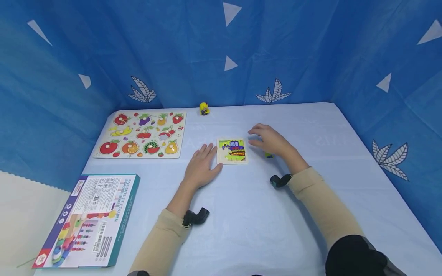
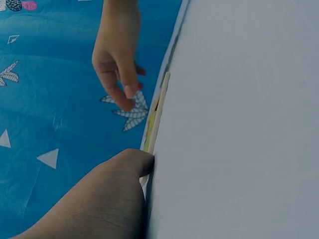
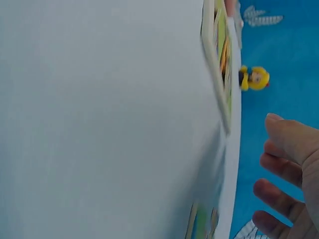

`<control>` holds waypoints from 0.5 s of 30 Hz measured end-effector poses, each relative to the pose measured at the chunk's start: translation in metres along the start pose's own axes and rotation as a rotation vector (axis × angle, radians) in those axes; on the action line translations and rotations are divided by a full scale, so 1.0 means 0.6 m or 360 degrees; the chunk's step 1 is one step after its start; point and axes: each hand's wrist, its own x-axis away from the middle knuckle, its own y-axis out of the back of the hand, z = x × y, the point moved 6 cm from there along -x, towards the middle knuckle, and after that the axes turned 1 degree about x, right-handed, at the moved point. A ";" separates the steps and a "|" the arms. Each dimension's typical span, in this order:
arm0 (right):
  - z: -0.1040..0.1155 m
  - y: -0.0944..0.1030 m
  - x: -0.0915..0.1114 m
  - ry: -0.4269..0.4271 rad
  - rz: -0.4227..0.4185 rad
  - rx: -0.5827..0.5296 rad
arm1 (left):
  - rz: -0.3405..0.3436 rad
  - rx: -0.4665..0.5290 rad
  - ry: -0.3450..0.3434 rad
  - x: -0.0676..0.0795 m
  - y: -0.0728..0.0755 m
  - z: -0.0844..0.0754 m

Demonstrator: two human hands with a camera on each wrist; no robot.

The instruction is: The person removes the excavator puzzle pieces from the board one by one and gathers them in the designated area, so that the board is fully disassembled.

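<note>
A small square jigsaw puzzle (image 1: 233, 151) with a tractor-like vehicle picture lies mid-table; part of its lower left shows bare board. My left hand (image 1: 202, 166) rests on the table to its left, fingers spread, with the thumb at the board's lower left corner. In the left wrist view that thumb (image 2: 132, 162) touches the board's edge. My right hand (image 1: 269, 142) hovers just right of the puzzle, its fingers loosely bent and apart with nothing between them. Under its wrist side lies a loose puzzle piece (image 1: 268, 155), mostly hidden; piece edges (image 3: 200, 221) show blurred in the right wrist view.
A fruit peg board (image 1: 183, 134) lies at the back left. In front of it, a flat toy box (image 1: 100, 199) sits by the left table edge. A small yellow figurine (image 1: 204, 109) stands at the back edge, before the blue curtain (image 1: 193, 50).
</note>
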 end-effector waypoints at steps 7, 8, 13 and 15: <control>0.077 -0.029 -0.025 0.0120 0.0079 0.0019 | 0.0007 -0.0011 0.0000 0.000 -0.002 0.002; 0.085 -0.034 -0.029 0.0136 0.0092 0.0039 | 0.0008 -0.0015 -0.0001 0.000 -0.003 0.002; 0.112 -0.059 -0.048 0.0198 0.0129 0.0113 | 0.0013 -0.0019 -0.0008 -0.001 -0.004 0.002; 0.118 -0.066 -0.053 0.0206 0.0133 0.0126 | 0.0010 -0.0015 -0.0012 -0.001 -0.003 0.002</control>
